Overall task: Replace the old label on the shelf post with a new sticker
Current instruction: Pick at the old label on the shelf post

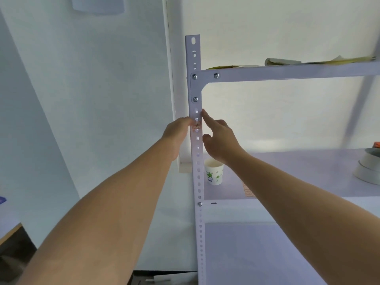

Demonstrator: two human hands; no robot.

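Pinching the label (197, 126) on the shelf post (197, 153), left hand (178, 132) should peel slowly while right hand (219, 138), grip apart, steadies.

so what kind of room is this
Probably a storeroom or utility corner. A slotted metal shelf post bolted to plain grey shelves, rolls of tape and a paper cup on one shelf, loose papers on top, bare white walls.
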